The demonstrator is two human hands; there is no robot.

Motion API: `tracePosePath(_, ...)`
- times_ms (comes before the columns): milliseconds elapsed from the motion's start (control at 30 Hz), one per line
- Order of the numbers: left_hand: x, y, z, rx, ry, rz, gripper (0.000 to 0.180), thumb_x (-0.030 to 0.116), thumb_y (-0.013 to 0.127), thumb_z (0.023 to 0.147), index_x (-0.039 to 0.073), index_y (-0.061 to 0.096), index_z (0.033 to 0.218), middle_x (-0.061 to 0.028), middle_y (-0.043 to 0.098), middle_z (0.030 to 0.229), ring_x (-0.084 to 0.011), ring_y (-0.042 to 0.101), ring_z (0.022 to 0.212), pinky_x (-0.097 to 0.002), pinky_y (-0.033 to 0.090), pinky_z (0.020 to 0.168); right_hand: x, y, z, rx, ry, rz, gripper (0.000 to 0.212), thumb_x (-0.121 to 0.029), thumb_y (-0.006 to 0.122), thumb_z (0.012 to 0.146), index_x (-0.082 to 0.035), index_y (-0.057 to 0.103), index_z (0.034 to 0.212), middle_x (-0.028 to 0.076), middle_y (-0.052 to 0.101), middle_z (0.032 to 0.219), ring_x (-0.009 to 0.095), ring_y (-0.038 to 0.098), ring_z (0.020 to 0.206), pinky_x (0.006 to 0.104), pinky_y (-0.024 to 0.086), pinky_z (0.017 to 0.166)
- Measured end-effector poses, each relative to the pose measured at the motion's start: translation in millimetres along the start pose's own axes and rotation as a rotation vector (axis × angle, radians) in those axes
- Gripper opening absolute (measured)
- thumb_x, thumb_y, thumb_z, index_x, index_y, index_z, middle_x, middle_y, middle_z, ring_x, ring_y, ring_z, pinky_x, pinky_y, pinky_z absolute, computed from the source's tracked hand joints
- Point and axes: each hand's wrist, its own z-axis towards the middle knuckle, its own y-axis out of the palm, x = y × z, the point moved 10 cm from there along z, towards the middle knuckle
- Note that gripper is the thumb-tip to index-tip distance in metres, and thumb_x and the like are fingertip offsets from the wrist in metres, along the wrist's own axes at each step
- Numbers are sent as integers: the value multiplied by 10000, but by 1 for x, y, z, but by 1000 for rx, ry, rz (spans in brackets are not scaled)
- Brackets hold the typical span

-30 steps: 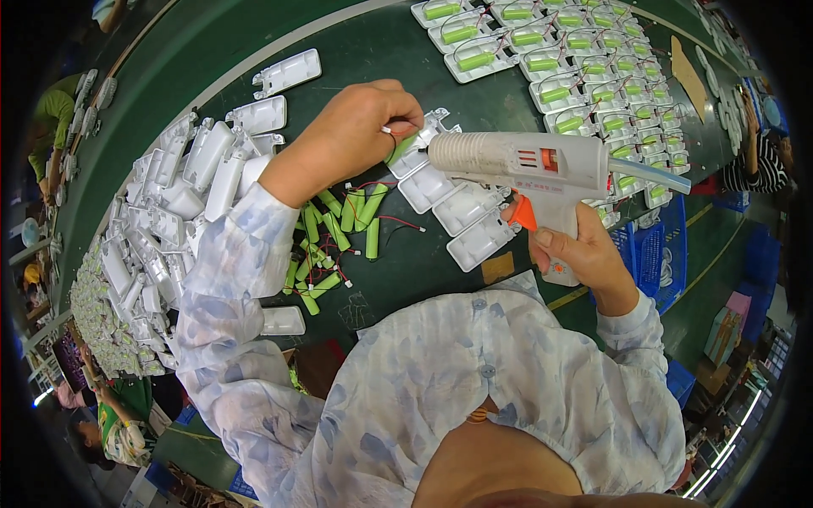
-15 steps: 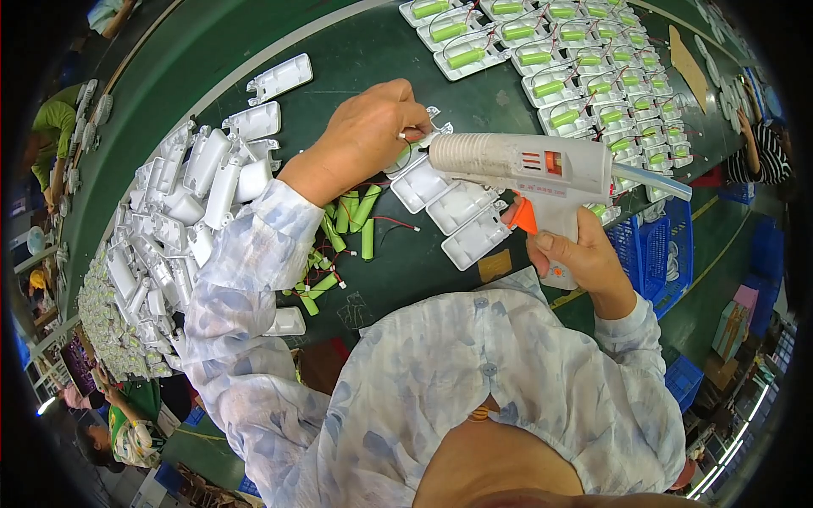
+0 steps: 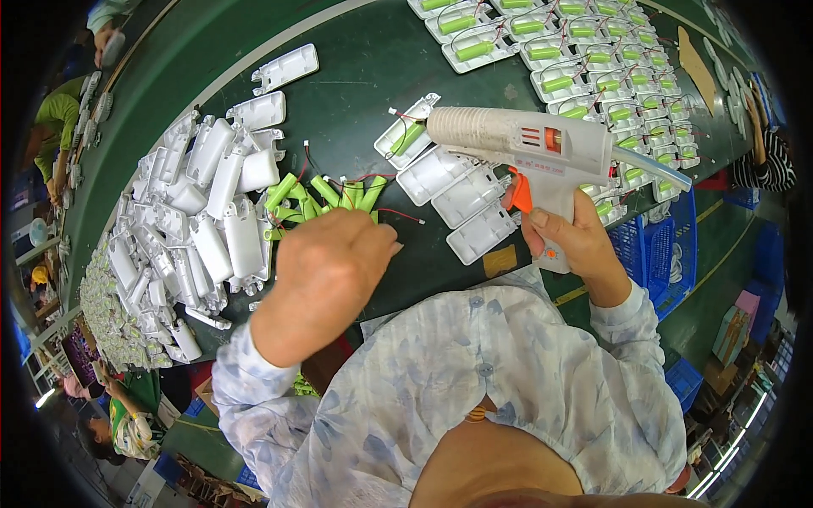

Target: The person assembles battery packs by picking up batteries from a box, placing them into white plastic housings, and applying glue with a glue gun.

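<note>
My right hand [image 3: 576, 233] is wrapped round the grip of a white hot glue gun [image 3: 517, 140] with an orange trigger and a clear glue stick in its back. The nozzle points left, above a white plastic casing [image 3: 406, 131] that holds a green battery cell [image 3: 410, 138] with thin wires. My left hand [image 3: 326, 271] is bent down over a pile of green wired battery cells [image 3: 284, 193]; its fingers touch the pile, but their tips are hidden. Between the hands lies a short row of bare white casings [image 3: 476, 224].
White casings [image 3: 224, 173] are heaped at the left. Rows of casings with green cells [image 3: 593, 80] fill the table's far right. Blue baskets [image 3: 656, 254] stand beyond the right edge. Several people work nearby, one in a green top [image 3: 55, 127] at the far left.
My left hand has let go of the wired piece by the nozzle and moved down and left to the battery pile. The glue gun has barely shifted, tilting slightly upward.
</note>
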Motion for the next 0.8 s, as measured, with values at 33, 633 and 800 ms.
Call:
tracePosePath(33, 2, 3, -5, 26, -22, 81, 156, 21, 774, 730, 18, 681, 856, -97, 613, 760, -291, 611, 687, -380, 497, 607, 1, 0, 2, -2, 1, 0, 293, -196, 620, 971, 13, 537, 1158, 62, 614, 771, 117, 569, 602, 259, 446, 544)
tracePosePath(633, -41, 30, -25, 293, -360, 423, 185, 134, 779, 755, 58, 691, 899, -80, 561, 776, -272, 580, 731, -405, 456, 618, 16, -6, -8, -29, 102, -73, 395, -226, 614, 947, 41, 530, 1225, 102, 633, 1017, 96, 532, 577, 233, 403, 519)
tracePosePath(800, -44, 26, -24, 358, -404, 402, 166, 87, 785, 711, 60, 656, 813, -92, 567, 735, -283, 588, 687, -417, 461, 600, -9, -3, -8, 4, -15, 32, 353, -186, 623, 961, 46, 529, 1210, 120, 672, 991, 122, 567, 605, 268, 463, 543)
